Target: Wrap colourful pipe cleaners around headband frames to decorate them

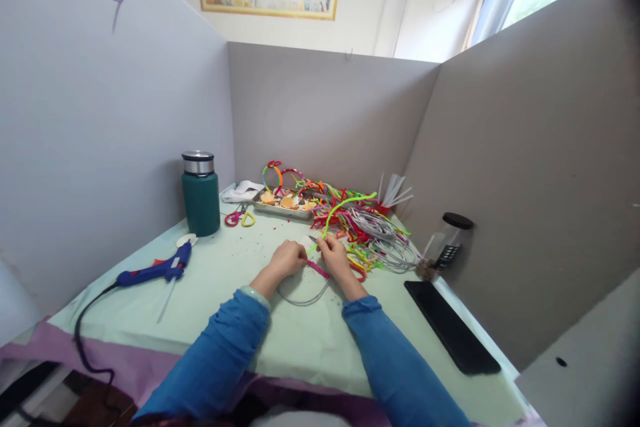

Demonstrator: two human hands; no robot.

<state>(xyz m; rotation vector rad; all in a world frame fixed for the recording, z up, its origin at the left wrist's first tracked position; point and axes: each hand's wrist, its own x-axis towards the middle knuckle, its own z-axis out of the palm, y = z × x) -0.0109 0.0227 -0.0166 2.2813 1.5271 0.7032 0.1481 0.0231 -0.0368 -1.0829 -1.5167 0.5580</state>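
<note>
My left hand [289,259] is closed, its fingertips pinching a thin grey cord hoop [303,304] where a pink pipe cleaner [317,269] is wrapped round part of it. Close beside it, my right hand [334,257] is closed too, fingers bent at the near end of a bright green pipe cleaner [345,204]. That strand curves up and away to the right. A small dark pointed piece [313,239] shows at the right fingertips; I cannot make out what it belongs to. The hoop's lower loop hangs between my wrists, above or on the table cover.
Beyond my hands lie a heap of coloured pipe cleaners [345,220], grey cord coils [387,240] and a metal tray [285,211]. At left are a green flask [201,203], small scissors [233,219] and a corded blue glue gun [157,271]. A black phone-like slab [450,327] lies right.
</note>
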